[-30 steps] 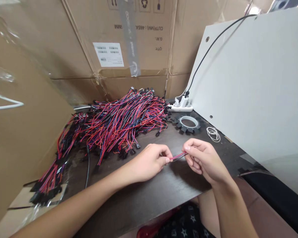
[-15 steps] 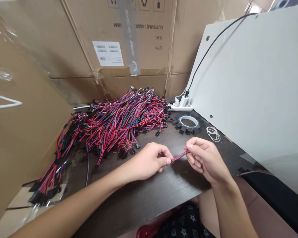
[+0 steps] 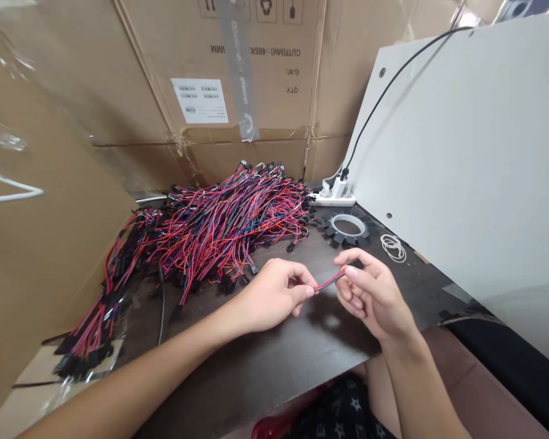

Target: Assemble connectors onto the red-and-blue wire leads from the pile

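Note:
A short red and blue wire lead (image 3: 328,282) is stretched between my two hands over the dark table (image 3: 274,360). My left hand (image 3: 274,296) pinches its left end with fingers curled shut. My right hand (image 3: 368,292) pinches the other end between thumb and forefinger. Behind my left hand lies a big heap of red, blue and black wire leads (image 3: 219,228) with black connectors.
A ring of tape with black pieces around it (image 3: 346,227) and white rubber bands (image 3: 392,246) lie behind my right hand. A white power strip (image 3: 336,194) sits at the back. Cardboard boxes (image 3: 238,91) wall the back and left, a white panel (image 3: 476,158) the right. Bundled leads (image 3: 89,341) lie front left.
Both hands shifted slightly left and away from me with the wire lead still between them; my right hand's fingers have loosened a little around its end.

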The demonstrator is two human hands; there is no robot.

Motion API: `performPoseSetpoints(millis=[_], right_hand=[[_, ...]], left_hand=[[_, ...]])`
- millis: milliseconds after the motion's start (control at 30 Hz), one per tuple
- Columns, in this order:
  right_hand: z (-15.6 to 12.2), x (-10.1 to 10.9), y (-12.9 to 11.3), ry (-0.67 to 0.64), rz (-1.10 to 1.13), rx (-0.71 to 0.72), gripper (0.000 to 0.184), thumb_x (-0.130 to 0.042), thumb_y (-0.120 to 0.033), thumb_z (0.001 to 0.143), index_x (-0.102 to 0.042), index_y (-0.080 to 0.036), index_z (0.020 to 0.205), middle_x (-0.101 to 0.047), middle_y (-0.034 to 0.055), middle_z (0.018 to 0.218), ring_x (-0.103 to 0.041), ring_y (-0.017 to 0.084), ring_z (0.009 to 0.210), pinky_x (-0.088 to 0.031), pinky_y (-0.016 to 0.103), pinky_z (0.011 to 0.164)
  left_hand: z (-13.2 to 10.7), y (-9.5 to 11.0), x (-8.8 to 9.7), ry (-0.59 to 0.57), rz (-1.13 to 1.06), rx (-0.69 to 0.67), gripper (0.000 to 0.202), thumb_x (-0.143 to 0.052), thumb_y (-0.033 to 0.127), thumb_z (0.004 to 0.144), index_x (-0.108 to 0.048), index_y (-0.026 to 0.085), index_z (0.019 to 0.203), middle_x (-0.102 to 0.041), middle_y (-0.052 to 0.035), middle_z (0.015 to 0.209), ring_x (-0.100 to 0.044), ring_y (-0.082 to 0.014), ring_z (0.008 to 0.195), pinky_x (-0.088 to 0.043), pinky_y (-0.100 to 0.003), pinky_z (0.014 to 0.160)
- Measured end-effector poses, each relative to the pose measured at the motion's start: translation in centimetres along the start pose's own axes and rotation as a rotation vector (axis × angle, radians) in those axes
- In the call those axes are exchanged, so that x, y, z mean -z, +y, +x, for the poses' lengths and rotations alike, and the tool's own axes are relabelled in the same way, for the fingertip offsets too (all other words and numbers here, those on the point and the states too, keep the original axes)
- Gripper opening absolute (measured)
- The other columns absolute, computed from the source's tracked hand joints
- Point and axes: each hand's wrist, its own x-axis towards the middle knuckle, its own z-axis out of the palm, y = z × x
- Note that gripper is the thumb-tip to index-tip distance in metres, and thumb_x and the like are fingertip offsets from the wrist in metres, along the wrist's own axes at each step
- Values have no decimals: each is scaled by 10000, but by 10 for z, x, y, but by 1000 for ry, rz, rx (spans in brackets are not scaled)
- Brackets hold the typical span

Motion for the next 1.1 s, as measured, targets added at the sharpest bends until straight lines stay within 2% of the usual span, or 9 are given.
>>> performPoseSetpoints(millis=[267,567,767,1100], right_hand=[[0,-7,9,-34,-70,-36,186,-703,-277,773,-580,-145,732,-551,-31,509,-394,33,359,-290,119,312],[1,-16,13,141,-44,12,203,-714,-305,739,-597,-143,703,-537,-33,481,-384,40,331,-284,139,294],[-1,-15,13,155,-40,7,208,-724,-310,732,-611,-139,698,-555,-22,482,-392,44,317,-280,135,269],[0,-15,9,221,-35,26,195,-729,-296,711,-618,-137,693,-558,-18,478,-393,47,315,-277,139,260]], left_hand=[[1,-1,2,-23,-31,-15,124,-528,206,815,-593,118,757,-484,46,458,-415,-70,421,-319,-175,441],[3,-2,0,8,-31,-14,108,-522,187,816,-592,120,770,-516,36,485,-439,-71,424,-342,-174,436],[3,-3,0,-5,-24,-9,132,-514,179,820,-623,104,820,-592,-10,510,-531,-101,421,-417,-199,447],[2,-5,0,1,13,-25,125,-490,110,800,-614,102,795,-602,-16,555,-602,-133,496,-506,-244,502]])
